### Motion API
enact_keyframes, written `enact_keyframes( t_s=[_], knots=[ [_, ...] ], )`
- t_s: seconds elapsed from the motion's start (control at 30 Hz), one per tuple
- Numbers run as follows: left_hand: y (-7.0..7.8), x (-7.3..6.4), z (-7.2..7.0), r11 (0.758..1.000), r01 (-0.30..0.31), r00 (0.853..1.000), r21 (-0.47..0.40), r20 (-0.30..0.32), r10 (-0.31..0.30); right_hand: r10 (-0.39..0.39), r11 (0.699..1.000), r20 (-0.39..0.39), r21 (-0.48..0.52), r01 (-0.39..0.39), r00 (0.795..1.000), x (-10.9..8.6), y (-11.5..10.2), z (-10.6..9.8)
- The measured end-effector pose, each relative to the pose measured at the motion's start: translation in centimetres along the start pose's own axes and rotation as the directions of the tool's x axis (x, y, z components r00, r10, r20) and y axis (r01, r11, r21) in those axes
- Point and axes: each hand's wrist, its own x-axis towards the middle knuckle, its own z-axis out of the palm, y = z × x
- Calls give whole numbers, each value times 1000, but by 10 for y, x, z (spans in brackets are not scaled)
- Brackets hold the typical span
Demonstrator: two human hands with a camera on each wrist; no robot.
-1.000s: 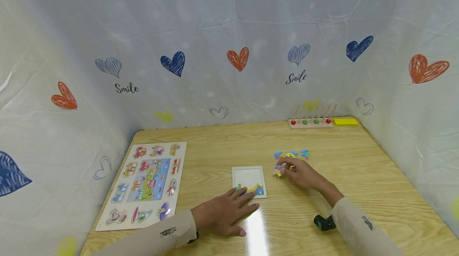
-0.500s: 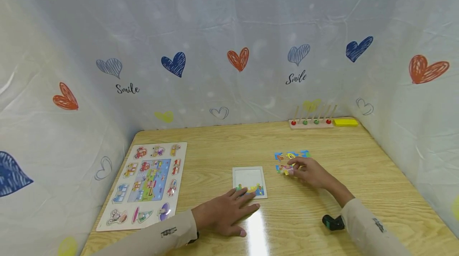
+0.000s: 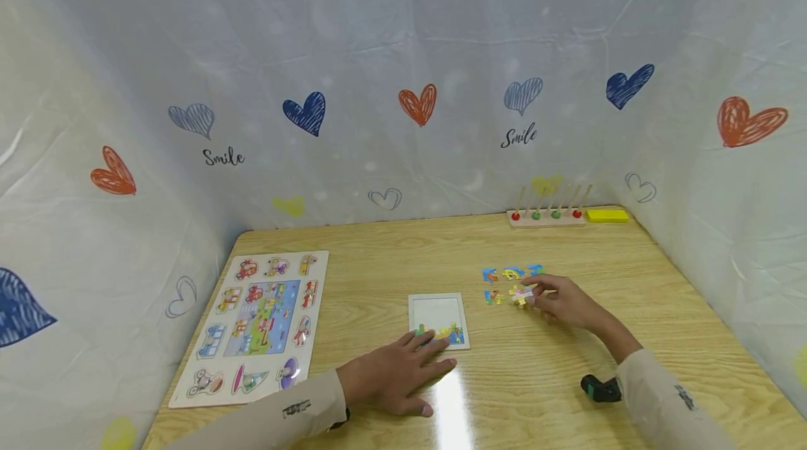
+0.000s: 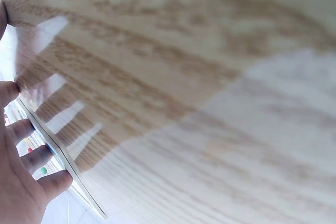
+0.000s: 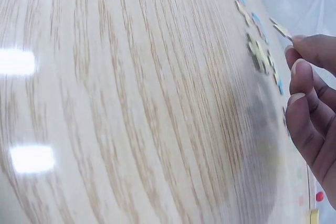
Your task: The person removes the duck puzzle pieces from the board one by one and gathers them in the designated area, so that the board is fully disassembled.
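My right hand [image 3: 565,304] pinches a small jigsaw piece [image 3: 520,294], pink and yellow, by its right side between thumb and forefinger. In the right wrist view this jigsaw piece [image 5: 282,28] shows edge-on, raised at the fingertips. Left of it and behind it lie several loose jigsaw pieces [image 3: 494,297], blue, orange and yellow. My left hand [image 3: 401,374] lies with spread fingers, its fingertips over the near edge of a white puzzle frame [image 3: 465,324]. A strip of colourful pieces [image 3: 455,333] fills the near part of that frame, partly hidden by the fingers.
A large peg puzzle board [image 3: 318,327] with vehicle and toy pictures lies at the left. A wooden peg stand [image 3: 547,221] with red and green beads stands at the back right, beside a yellow block [image 3: 607,215]. A patterned curtain [image 3: 353,176] surrounds the table.
My right hand has moved to the right with the pinched jigsaw piece, uncovering the loose pieces at its left. My left hand stays on the puzzle frame.
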Motion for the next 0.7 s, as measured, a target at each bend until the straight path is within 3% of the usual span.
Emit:
enact_keyframes(
  t_s=[0.27,0.7],
  knots=[
    [-1,1,2,1000,-1,1000,1,5,1,25,999,-59,-33,-27,998,-7,6,-10],
    [-2,0,0,1000,2,1000,-21,25,-1,35,996,-76,-82,-41,997,-8,21,-19]
  ],
)
